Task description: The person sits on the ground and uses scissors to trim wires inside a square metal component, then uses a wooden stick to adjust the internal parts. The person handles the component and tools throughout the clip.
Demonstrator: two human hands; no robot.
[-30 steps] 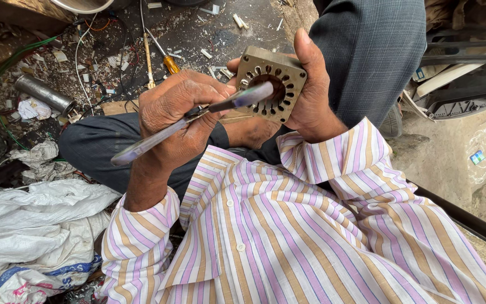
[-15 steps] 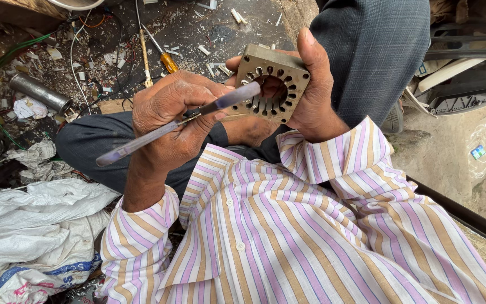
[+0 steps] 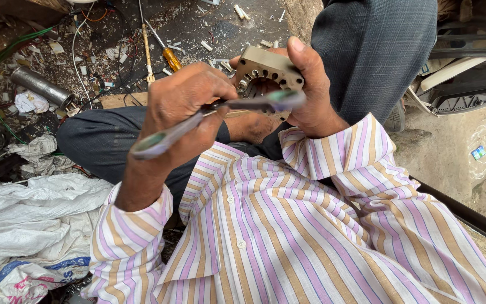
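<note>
My right hand (image 3: pixel 313 98) grips a square grey metal motor core (image 3: pixel 261 66) with a round bore ringed by small slots, thumb over its top right corner. My left hand (image 3: pixel 184 107) pinches a long thin pale strip (image 3: pixel 158 139) with greenish ends. The strip runs from lower left up to the right and crosses the core's lower face, its far end blurred near my right fingers. Both hands are raised above my lap, with striped shirt sleeves at the wrists.
On the dirty floor beyond my knees lie an orange-handled screwdriver (image 3: pixel 170 56), a grey metal cylinder (image 3: pixel 40 87), wires and white scraps. White sacks (image 3: pixel 23 225) lie at the lower left. A dark metal bar (image 3: pixel 468 217) runs along the right.
The strip has swung from pointing into the core's bore to lying across its lower face. Both hands now appear closer and larger in the view.
</note>
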